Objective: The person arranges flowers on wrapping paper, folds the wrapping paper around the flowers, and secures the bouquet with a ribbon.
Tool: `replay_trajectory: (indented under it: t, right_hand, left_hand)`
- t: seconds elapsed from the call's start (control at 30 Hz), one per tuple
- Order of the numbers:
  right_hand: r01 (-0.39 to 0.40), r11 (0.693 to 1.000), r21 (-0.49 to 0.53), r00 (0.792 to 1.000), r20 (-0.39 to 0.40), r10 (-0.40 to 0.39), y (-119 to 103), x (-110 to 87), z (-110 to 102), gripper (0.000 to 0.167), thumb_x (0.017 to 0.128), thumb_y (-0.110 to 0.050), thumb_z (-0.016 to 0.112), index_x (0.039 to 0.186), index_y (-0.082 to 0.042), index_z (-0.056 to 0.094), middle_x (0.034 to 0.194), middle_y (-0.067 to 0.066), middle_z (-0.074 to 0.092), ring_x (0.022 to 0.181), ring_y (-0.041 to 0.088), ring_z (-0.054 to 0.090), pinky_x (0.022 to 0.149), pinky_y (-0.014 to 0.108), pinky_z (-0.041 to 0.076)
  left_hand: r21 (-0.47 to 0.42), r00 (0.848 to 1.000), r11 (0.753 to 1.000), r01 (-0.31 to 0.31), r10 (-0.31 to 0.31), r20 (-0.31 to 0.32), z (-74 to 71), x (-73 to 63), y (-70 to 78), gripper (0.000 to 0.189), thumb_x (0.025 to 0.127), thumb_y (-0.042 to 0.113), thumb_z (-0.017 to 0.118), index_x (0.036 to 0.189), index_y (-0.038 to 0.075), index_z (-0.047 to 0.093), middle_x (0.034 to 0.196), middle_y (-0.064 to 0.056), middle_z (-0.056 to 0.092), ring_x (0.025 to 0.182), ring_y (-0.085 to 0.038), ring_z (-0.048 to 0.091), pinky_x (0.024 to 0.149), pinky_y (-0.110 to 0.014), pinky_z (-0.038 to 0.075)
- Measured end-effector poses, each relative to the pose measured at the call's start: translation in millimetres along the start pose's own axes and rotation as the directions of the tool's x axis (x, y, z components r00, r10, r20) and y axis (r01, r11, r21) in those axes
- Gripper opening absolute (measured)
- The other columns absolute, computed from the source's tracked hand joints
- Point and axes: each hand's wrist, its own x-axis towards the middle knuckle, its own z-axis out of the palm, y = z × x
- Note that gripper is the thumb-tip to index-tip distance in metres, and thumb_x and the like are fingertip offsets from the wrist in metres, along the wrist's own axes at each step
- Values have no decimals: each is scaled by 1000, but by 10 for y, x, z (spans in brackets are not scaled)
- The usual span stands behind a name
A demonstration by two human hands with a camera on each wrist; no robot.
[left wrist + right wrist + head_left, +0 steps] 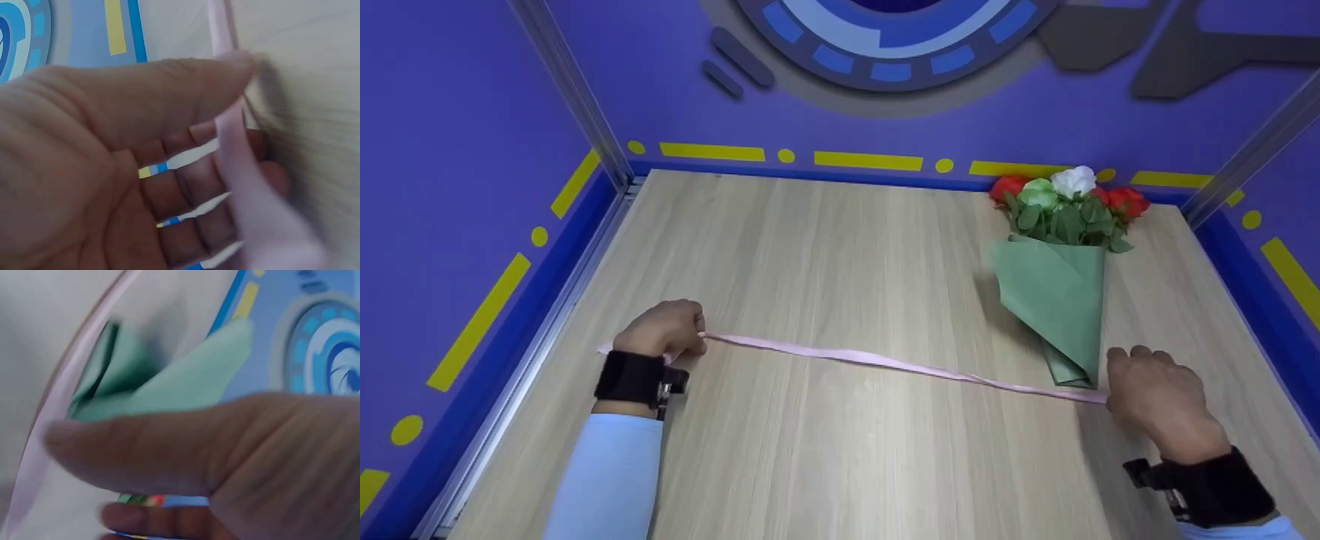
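A thin pink ribbon (877,359) stretches nearly straight across the wooden table between both hands. At its left end my left hand (664,328) pinches it; the left wrist view shows the ribbon (230,140) running under the thumb and across the curled fingers, its tail widening toward the camera. My right hand (1159,394) is at the other end, fingers bent. In the right wrist view the ribbon (42,444) passes right at the thumb tip, and part of the fingers is hidden behind the thumb. Just beyond that hand lies a bouquet's green wrapping paper (1061,300).
The bouquet's artificial flowers (1069,196), red, white and pale green, point toward the back wall. Blue-purple panels (847,112) with yellow marks enclose the wooden table (780,255) at the back and sides. A metal rail (521,382) runs along the left edge.
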Motion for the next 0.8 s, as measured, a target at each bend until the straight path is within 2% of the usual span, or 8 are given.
replay_trajectory:
  t: [0.13,0.23,0.33,0.43,0.5,0.57,0.67,0.8]
  right_hand:
    - [98,995,25,992,-79,-95,-362,78,172,14,84,-6,74,85,-8,60,73,5,59,65,23,58,52,44,46]
    - [203,978,41,974,-112,-198,-551,158,345,13,86,-9,75,86,-13,63,69,0,61,62,20,59,51,41,45]
    - [270,963,13,942,-211,-261,-630,226,497,19,89,-3,73,81,-12,59,64,1,59,58,21,58,48,40,45]
    - [287,957,-36,909,-305,-284,-643,278,569,26,90,4,69,77,-10,51,61,5,54,53,24,57,45,42,46]
    - [286,957,-60,900,-327,-289,-635,293,573,28,90,6,67,76,-9,47,59,7,52,51,25,56,43,44,45]
    - [279,960,-37,908,-314,-276,-629,284,528,25,90,3,67,78,-9,50,58,5,52,51,23,56,43,42,45]
    - [227,971,73,940,-276,-199,-600,264,382,18,92,-2,66,78,-10,58,59,1,53,53,18,53,46,39,43]
    - [93,964,249,949,-315,-10,-393,346,170,17,99,-10,61,87,-5,72,70,8,67,59,22,59,53,40,46]
  left_hand:
    - [16,996,999,49,-50,68,-22,-90,8,9,86,4,77,93,8,72,84,-7,70,75,-23,62,63,-31,49]
    - [32,996,998,45,-47,74,-30,-126,7,9,84,2,78,90,8,73,85,-7,71,78,-23,63,65,-32,51]
    - [59,997,998,35,-39,69,-30,-141,14,13,80,2,80,86,10,72,83,-3,68,76,-20,59,65,-31,49]
    - [95,997,995,27,-33,65,-21,-141,54,18,75,3,82,77,11,65,74,1,58,69,-18,49,60,-30,42]
    - [117,999,993,29,-34,41,-6,-151,104,21,75,8,84,82,12,64,80,1,55,74,-20,47,64,-34,42]
    - [126,1000,992,3,-3,7,28,-143,162,25,75,12,85,91,11,66,89,-2,57,83,-25,49,70,-39,45]
    - [103,993,990,-95,101,-61,121,-100,265,38,80,17,86,114,12,69,110,-8,61,105,-32,52,88,-49,50]
    - [56,954,962,-268,273,-125,294,6,388,33,85,14,84,114,11,71,110,-9,65,107,-31,56,94,-48,51]
